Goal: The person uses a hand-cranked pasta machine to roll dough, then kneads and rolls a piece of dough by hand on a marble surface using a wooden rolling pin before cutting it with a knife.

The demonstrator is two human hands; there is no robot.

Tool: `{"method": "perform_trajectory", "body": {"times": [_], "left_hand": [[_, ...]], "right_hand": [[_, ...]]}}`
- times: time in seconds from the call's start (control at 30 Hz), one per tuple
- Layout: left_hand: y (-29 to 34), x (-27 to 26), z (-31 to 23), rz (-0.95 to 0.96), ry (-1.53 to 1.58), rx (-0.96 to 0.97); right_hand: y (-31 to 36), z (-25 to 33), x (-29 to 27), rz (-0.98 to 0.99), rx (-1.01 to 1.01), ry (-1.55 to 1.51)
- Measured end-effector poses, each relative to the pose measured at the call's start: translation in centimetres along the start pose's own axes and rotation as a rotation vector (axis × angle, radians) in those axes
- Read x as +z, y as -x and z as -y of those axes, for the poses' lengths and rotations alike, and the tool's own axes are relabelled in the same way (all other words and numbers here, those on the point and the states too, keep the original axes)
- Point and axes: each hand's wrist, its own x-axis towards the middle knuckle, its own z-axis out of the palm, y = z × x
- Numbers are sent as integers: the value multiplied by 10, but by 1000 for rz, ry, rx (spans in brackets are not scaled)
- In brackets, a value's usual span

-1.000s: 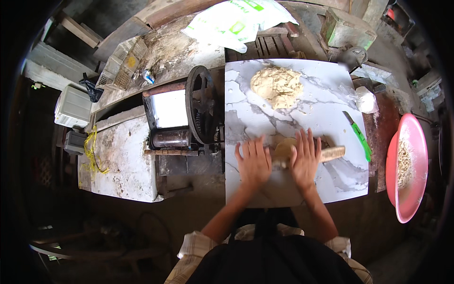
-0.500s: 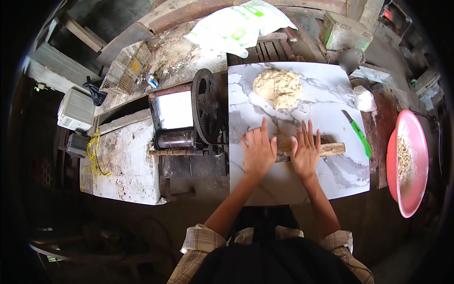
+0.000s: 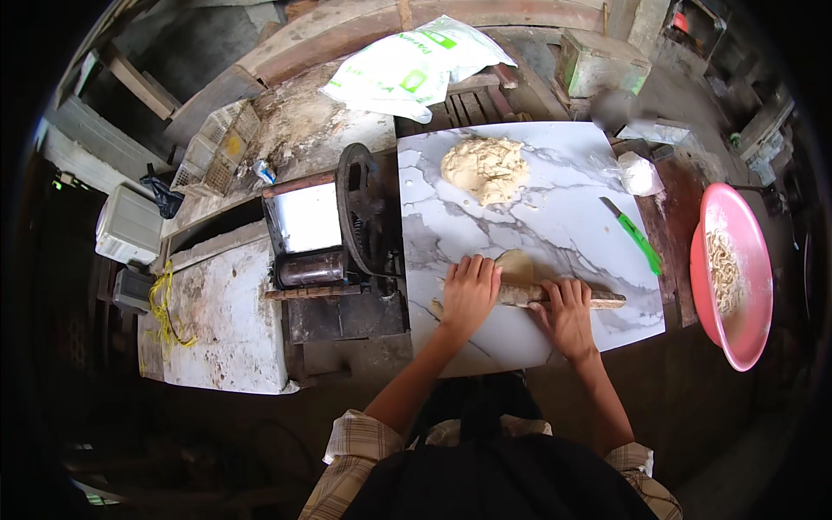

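A wooden rolling pin (image 3: pixel 606 301) lies crosswise on the marbled tabletop (image 3: pixel 555 217). My left hand (image 3: pixel 469 296) is curled over its left part, and my right hand (image 3: pixel 568 317) is closed over it further right. Between the hands, a thin flat piece of dough (image 3: pixel 516 263) shows just beyond the pin; the rest of it is hidden under the pin and my left hand. A large rough lump of dough (image 3: pixel 485 171) rests near the far edge. To the right lies a knife with a green handle (image 3: pixel 640 243).
Left of the tabletop stands a hand-cranked roller machine (image 3: pixel 316 221) with a big wheel. A pink basin (image 3: pixel 758 286) with dough strips inside is at the right. White plastic sacks (image 3: pixel 416 69) lie behind, and a small white bag (image 3: pixel 640 173) sits at the right edge.
My fingers, stretched out flat before, have curled down over the rolling pin. The pin has rolled nearer to me, and more flat dough shows beyond it. The whole view has shifted slightly.
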Motion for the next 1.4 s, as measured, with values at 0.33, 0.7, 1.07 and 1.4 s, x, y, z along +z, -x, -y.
{"method": "perform_trajectory", "body": {"times": [0.33, 0.7, 1.07, 1.4], "left_hand": [[-34, 20, -21, -10, 98, -174], [-56, 34, -12, -35, 56, -306], [-71, 33, -8, -106, -1, -311], [-27, 19, -25, 23, -40, -336]], "right_hand": [[-55, 13, 38, -220, 281, 193], [-84, 2, 46, -188, 352, 188], [-102, -3, 46, -188, 280, 138], [-57, 13, 43, -119, 245, 199]]}}
